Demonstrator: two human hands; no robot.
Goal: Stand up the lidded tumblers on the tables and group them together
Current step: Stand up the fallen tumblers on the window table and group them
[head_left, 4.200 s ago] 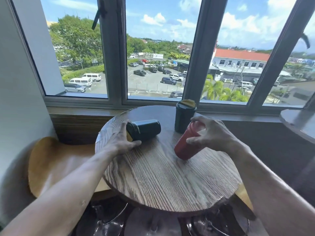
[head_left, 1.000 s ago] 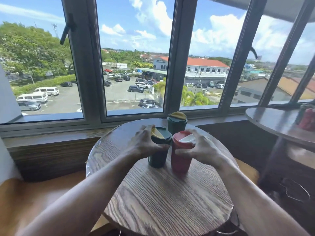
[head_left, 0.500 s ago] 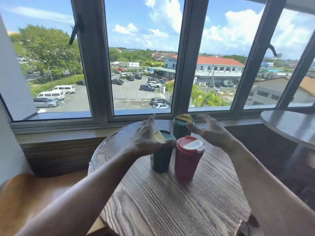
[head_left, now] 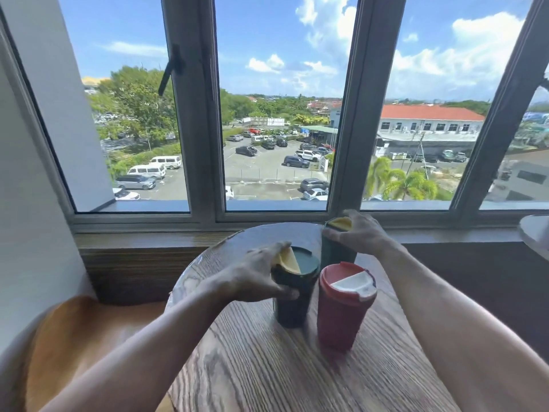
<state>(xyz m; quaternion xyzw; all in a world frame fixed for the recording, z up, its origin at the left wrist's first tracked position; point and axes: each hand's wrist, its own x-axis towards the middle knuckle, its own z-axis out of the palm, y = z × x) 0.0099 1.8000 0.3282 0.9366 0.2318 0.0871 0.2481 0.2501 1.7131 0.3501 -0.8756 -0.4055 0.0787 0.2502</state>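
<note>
Head view: left hand [head_left: 252, 278] curls its grip round the near green tumbler [head_left: 292, 295], upright on the round table [head_left: 267, 367]; right hand [head_left: 361, 233] clasps the far green tumbler [head_left: 334, 254]; red tumbler [head_left: 341, 307] stands free beside them

window [head_left: 276, 114] | car park beyond; wooden seat [head_left: 74, 331] | left of table

near tumbler [head_left: 292, 295] dark green, lid flap yellow. far tumbler [head_left: 337, 254] dark green, yellow flap. red tumbler [head_left: 341, 310] lower centre, white flap. table [head_left: 267, 367] brown wood, dark wavy grain. window frame [head_left: 196, 114] grey.
</note>
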